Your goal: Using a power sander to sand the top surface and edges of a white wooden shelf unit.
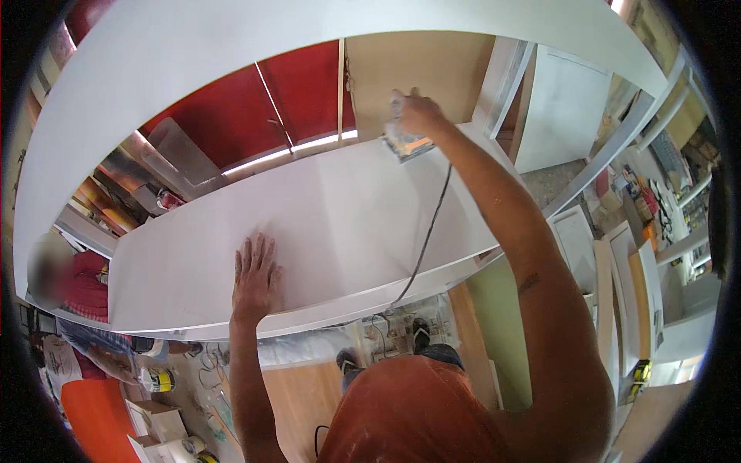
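Note:
My right hand (417,114) is wrapped round the top of an electric sander (403,142), whose flat pad rests on the far right part of a white panel (309,224). From the sander a dark power cord (434,220) trails over the panel and drops past its near edge. Flat on the panel's near left part lies my left hand (255,278), fingers stretched out and holding nothing. Pale dust coats the fingers of both hands.
A broad white board (370,17) arches above the panel's far side. Red doors (255,116) stand behind. Another person in a dark red shirt (86,287) is at the left. White boards (617,285) lean at the right. A bucket (157,380) stands on the floor, lower left.

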